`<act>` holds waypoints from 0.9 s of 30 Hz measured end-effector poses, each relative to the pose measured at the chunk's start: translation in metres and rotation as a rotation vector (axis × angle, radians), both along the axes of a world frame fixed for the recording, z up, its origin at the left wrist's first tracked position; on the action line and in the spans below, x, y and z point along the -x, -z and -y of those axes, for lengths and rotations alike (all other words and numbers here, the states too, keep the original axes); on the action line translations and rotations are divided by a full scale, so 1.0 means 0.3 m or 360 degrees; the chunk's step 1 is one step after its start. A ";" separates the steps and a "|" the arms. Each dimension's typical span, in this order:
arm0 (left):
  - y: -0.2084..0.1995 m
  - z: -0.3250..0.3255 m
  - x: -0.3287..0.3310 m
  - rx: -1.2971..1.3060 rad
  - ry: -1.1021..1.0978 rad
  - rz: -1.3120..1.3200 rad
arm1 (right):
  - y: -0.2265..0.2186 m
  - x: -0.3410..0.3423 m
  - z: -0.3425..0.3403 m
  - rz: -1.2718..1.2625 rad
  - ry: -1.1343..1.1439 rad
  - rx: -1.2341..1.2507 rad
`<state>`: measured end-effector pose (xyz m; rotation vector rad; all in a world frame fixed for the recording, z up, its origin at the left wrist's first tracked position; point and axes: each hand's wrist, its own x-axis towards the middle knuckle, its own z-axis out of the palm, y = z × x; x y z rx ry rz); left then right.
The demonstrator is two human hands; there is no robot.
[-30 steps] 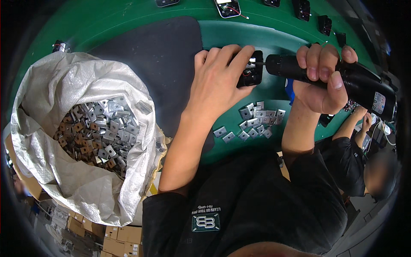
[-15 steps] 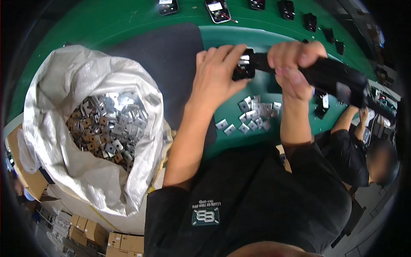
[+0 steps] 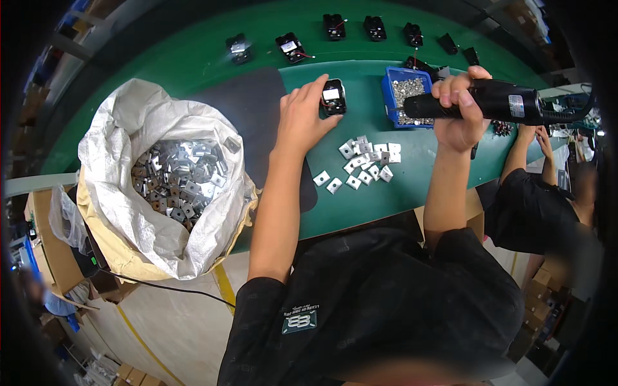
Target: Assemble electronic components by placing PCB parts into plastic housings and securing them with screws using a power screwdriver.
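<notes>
My left hand (image 3: 302,114) grips the left side of a small black housing (image 3: 340,96) lying on the green mat, its thumb at the near end and fingers at the far end. A white label shows inside the housing. My right hand (image 3: 462,106) is wrapped around a black electric screwdriver (image 3: 508,103), held sideways with its front end pointing left over a blue bin (image 3: 387,96). Small metal parts, probably screws, fill the bin. Between my forearms lie several loose square metal plates (image 3: 365,159) with a hole in each.
A white woven sack (image 3: 106,167) full of similar metal plates (image 3: 180,177) stands at the left, beside a dark mat (image 3: 257,96). Several black housings (image 3: 335,27) line the far side of the green table. At the right, a co-worker (image 3: 528,206) sits close by; the screwdriver's cable (image 3: 570,116) runs that way.
The screwdriver has drawn back from the housing and swung level above the blue bin, which now shows. My left hand stays on the housing. The whole view has shifted.
</notes>
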<state>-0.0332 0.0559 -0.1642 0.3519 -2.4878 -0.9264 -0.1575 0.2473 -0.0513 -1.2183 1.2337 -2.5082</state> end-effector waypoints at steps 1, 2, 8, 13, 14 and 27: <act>-0.003 -0.001 -0.001 0.0033 0.0005 -0.0016 | -0.005 0.007 -0.034 0.0013 0.0038 -0.0005; -0.006 -0.001 -0.002 0.0046 0.0014 -0.0012 | -0.007 0.015 -0.062 0.0028 0.0073 -0.0011; -0.011 -0.015 -0.005 0.0093 -0.0027 0.0069 | -0.014 0.088 -0.162 0.0254 0.0217 -0.0332; -0.142 0.049 0.177 0.0418 -0.0225 -0.0225 | -0.038 0.209 -0.205 0.0360 0.0103 -0.0548; -0.179 0.084 0.234 0.0468 -0.0276 -0.0163 | -0.039 0.239 -0.199 0.0383 0.0061 -0.0556; -0.085 0.307 0.529 0.0997 -0.0204 0.0472 | 0.022 0.364 -0.118 0.0341 0.0010 -0.0650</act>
